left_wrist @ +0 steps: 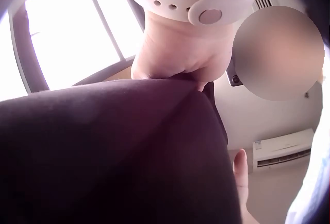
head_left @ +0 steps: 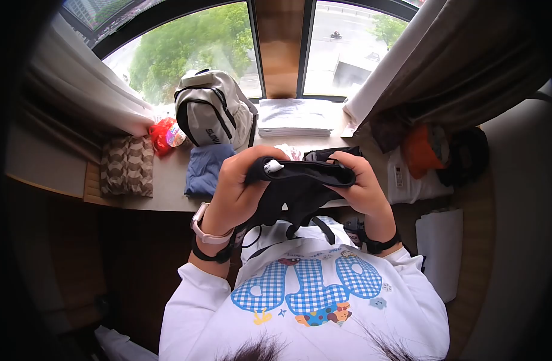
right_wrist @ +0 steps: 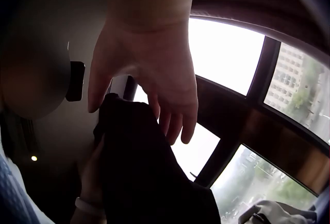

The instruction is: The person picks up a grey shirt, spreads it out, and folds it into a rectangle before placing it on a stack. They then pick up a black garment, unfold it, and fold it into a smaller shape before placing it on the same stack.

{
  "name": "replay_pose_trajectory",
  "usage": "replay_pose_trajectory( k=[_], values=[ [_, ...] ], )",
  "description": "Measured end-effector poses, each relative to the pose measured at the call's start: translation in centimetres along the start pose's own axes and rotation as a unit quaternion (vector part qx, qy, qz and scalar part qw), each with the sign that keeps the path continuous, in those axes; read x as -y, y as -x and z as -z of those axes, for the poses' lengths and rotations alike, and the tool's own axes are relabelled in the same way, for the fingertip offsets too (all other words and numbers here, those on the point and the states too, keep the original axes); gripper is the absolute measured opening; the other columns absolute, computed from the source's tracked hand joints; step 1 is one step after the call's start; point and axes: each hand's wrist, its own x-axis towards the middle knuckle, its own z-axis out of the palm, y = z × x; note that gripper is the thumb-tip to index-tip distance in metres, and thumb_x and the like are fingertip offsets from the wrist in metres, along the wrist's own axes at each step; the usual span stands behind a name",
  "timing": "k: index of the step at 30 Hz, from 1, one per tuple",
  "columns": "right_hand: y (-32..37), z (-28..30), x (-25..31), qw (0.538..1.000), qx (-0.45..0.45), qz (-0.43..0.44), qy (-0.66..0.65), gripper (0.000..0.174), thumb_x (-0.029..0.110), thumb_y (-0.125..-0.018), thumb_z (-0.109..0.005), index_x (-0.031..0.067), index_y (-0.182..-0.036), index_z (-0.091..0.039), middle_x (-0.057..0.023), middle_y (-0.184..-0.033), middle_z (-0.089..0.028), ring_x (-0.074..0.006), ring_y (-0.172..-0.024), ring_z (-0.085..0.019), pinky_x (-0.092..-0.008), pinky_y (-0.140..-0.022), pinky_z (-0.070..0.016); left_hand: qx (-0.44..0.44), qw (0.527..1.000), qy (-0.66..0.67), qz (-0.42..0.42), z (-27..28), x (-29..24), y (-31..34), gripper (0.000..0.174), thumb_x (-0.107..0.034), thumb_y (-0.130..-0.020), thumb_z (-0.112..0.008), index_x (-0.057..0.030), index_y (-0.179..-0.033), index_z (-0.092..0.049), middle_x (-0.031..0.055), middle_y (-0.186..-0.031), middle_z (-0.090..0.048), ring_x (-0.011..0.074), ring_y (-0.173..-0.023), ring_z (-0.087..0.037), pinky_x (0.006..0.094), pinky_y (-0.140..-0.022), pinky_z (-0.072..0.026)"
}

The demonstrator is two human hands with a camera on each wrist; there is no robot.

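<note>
A black garment (head_left: 282, 195) hangs in front of the chest in the head view, its banded edge uppermost and a white label showing at the left end. The left hand (head_left: 243, 183) grips that end. At the other end the right hand (head_left: 365, 183) holds the band between thumb and fingers. Dark cloth (left_wrist: 103, 152) fills much of the left wrist view below the left hand (left_wrist: 185, 49), hiding its fingers. In the right wrist view, the right hand (right_wrist: 149, 62) has its thumb and fingers on either side of the black cloth (right_wrist: 144, 167).
Along the window counter (head_left: 168, 180) lie a patterned cushion (head_left: 127, 167), a red bag (head_left: 162, 137), a pale backpack (head_left: 210, 114), folded blue cloth (head_left: 207, 169) and stacked white cloth (head_left: 295, 117). An orange bag (head_left: 424, 150) stands at right, near a white bag (head_left: 408, 180).
</note>
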Motion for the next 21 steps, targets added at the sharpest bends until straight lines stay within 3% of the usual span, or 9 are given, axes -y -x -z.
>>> replay_pose_trajectory(
  k=[2, 5, 6, 7, 8, 9, 11, 14, 21],
  values=[
    [0.2, 0.6, 0.3, 0.997, -0.068, 0.030, -0.023, 0.012, -0.004, -0.073, -0.054, -0.0020, -0.085, -0.057, -0.0045, -0.074, -0.058, -0.0086, -0.069, -0.052, -0.0205, -0.063, -0.0397, 0.009, 0.999, -0.047, -0.003, 0.6, 0.6, 0.2, 0.031, 0.001, -0.072, -0.055, -0.0002, -0.102, -0.055, 0.0118, -0.087, -0.062, 0.0166, -0.078, -0.061, 0.0239, -0.072, -0.0454],
    [0.6, 1.2, 2.1, 0.980, -0.135, 0.081, -0.123, 0.015, -0.004, -0.074, -0.052, -0.0042, -0.088, -0.058, -0.0057, -0.081, -0.060, -0.0092, -0.072, -0.055, -0.0200, -0.063, -0.0409, 0.119, 0.985, -0.004, 0.127, 1.1, -1.1, 0.1, 0.045, -0.015, -0.068, -0.070, -0.0007, -0.107, -0.054, 0.0111, -0.087, -0.062, 0.0155, -0.072, -0.060, 0.0234, -0.069, -0.0455],
    [0.8, 1.2, 2.7, 0.973, -0.146, 0.084, -0.156, 0.015, -0.005, -0.074, -0.052, -0.0046, -0.088, -0.058, -0.0060, -0.082, -0.060, -0.0094, -0.073, -0.055, -0.0202, -0.063, -0.0411, 0.192, 0.973, -0.022, 0.128, 1.6, -0.9, 0.0, 0.067, -0.030, -0.059, -0.078, -0.0014, -0.114, -0.052, 0.0113, -0.083, -0.062, 0.0141, -0.068, -0.058, 0.0227, -0.066, -0.0450],
    [0.9, 1.4, 3.3, 0.966, -0.157, 0.087, -0.187, 0.015, -0.005, -0.074, -0.051, -0.0049, -0.087, -0.058, -0.0064, -0.083, -0.060, -0.0095, -0.074, -0.056, -0.0205, -0.063, -0.0414, 0.298, 0.931, -0.064, 0.200, 2.0, -1.1, -0.3, 0.071, -0.036, -0.057, -0.077, -0.0020, -0.115, -0.053, 0.0142, -0.080, -0.062, 0.0190, -0.067, -0.061, 0.0251, -0.064, -0.0454],
    [1.1, 1.7, 4.0, 0.965, -0.149, 0.084, -0.199, 0.015, -0.005, -0.071, -0.054, -0.0053, -0.085, -0.059, -0.0081, -0.080, -0.061, -0.0112, -0.071, -0.058, -0.0212, -0.062, -0.0426, 0.303, 0.940, -0.052, 0.146, 1.7, 0.2, 0.3, 0.068, -0.038, -0.057, -0.076, -0.0021, -0.111, -0.056, 0.0143, -0.074, -0.061, 0.0226, -0.065, -0.060, 0.0270, -0.062, -0.0454],
    [1.1, 2.0, 4.8, 0.979, -0.125, 0.108, -0.122, 0.016, -0.004, -0.069, -0.054, -0.0052, -0.084, -0.060, -0.0085, -0.077, -0.061, -0.0119, -0.069, -0.058, -0.0210, -0.061, -0.0428, 0.308, 0.946, -0.040, 0.092, 1.2, 1.2, 0.7, 0.066, -0.041, -0.057, -0.075, -0.0023, -0.107, -0.058, 0.0144, -0.068, -0.060, 0.0262, -0.062, -0.060, 0.0289, -0.061, -0.0454],
    [0.9, 2.4, 6.7, 0.985, -0.075, 0.153, 0.034, 0.017, -0.002, -0.066, -0.056, -0.0052, -0.082, -0.061, -0.0092, -0.073, -0.062, -0.0133, -0.064, -0.058, -0.0205, -0.060, -0.0433, 0.372, 0.898, -0.173, 0.159, 1.3, 1.4, 0.6, 0.056, -0.040, -0.055, -0.076, -0.0036, -0.096, -0.064, 0.0128, -0.075, -0.057, 0.0301, -0.065, -0.057, 0.0328, -0.061, -0.0450],
    [1.6, 2.4, 8.4, 0.982, -0.119, 0.141, 0.037, 0.019, 0.001, -0.060, -0.056, -0.0044, -0.077, -0.061, -0.0106, -0.069, -0.062, -0.0156, -0.059, -0.060, -0.0207, -0.057, -0.0441, 0.398, 0.823, -0.335, 0.228, 1.3, 2.9, 1.2, 0.052, -0.038, -0.054, -0.077, -0.0036, -0.092, -0.064, 0.0134, -0.089, -0.052, 0.0296, -0.079, -0.054, 0.0342, -0.070, -0.0437],
    [2.5, 2.9, 11.3, 0.957, -0.175, 0.146, 0.177, 0.019, 0.003, -0.059, -0.051, -0.0054, -0.075, -0.059, -0.0094, -0.067, -0.060, -0.0134, -0.058, -0.059, -0.0196, -0.055, -0.0430, 0.386, 0.921, -0.002, 0.049, -6.2, 8.3, 2.7, 0.080, -0.037, -0.058, -0.077, 0.0003, -0.120, -0.043, 0.0173, -0.112, -0.048, 0.0306, -0.106, -0.046, 0.0352, -0.090, -0.0370]
  ],
)
